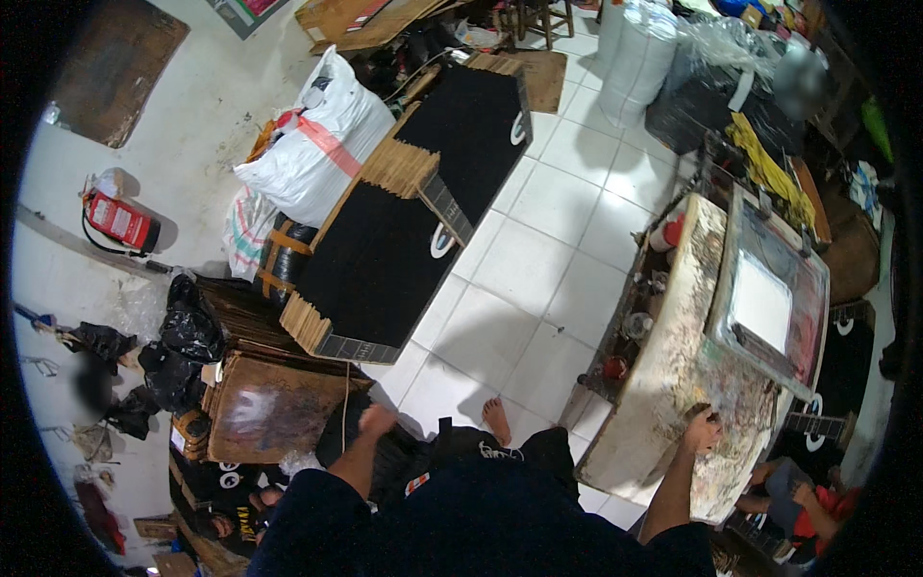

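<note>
"Where is the right hand?"
"At the near end of the stained table, on the right. Its fingers curl over a small dark thing, but whether they clamp it or merely rest there, I can't tell."
"And the frame?"
"On the table's right side, just beyond that hand, with a white sheet inside its border. Lying flat there, it is probably well supported and easy to reach."
"Why are the black panels across the floor?"
"They lie in long rows left of the aisle, maybe to keep their faces flat and uncovered."
"How do the arms sit?"
"Spread wide. The right forearm slants up and outward to the table. The left hand hangs low, just right of the stacked boards, fingers loosely bent."
"Holding anything?"
"Nothing I can make out; its fingertips are too blurred to say whether they meet."
</note>
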Motion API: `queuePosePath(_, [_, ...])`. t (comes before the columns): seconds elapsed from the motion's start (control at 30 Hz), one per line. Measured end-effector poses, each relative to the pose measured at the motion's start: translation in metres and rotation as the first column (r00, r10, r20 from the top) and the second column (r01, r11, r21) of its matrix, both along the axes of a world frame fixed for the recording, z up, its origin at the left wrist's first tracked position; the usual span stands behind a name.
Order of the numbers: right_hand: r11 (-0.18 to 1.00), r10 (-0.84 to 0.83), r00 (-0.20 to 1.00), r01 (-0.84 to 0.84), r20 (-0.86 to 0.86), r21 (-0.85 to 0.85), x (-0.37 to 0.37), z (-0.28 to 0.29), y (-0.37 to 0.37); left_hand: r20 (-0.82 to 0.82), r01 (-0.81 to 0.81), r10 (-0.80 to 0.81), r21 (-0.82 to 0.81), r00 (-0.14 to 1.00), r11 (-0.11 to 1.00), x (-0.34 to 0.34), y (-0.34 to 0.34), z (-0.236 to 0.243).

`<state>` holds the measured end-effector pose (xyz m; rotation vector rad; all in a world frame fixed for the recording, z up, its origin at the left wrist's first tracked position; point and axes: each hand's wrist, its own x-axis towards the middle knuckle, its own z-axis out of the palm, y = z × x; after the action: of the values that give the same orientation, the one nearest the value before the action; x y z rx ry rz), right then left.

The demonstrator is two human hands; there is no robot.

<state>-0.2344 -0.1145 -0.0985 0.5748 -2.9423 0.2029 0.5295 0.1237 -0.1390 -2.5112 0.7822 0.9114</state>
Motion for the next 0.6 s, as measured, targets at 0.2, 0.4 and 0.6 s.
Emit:
queuePosePath(0.2, [0.604, 0.667, 0.711, -0.691, -0.223, -0.397, 0.145, 0.017, -0.082, -0.326, -0.735, 0.743, -0.602, 0.584, 0.313, 0.098, -0.017, -0.019])
queuePosePath(0.4, [0.42, 0.865, 0.292, -0.867, 0.409, -0.268, 0.276, -0.032, -0.17, -0.65, -0.731, 0.404, -0.366, 0.644, 0.576, 0.021, -0.192, -0.039])
queuePosePath(0.6, [-0.198, 0.253, -0.145, -0.976, 0.956, -0.096, 0.246, -0.108, -0.314, -0.681, -0.672, 0.352, -0.278, 0.642, 0.686, 0.002, -0.317, -0.023])
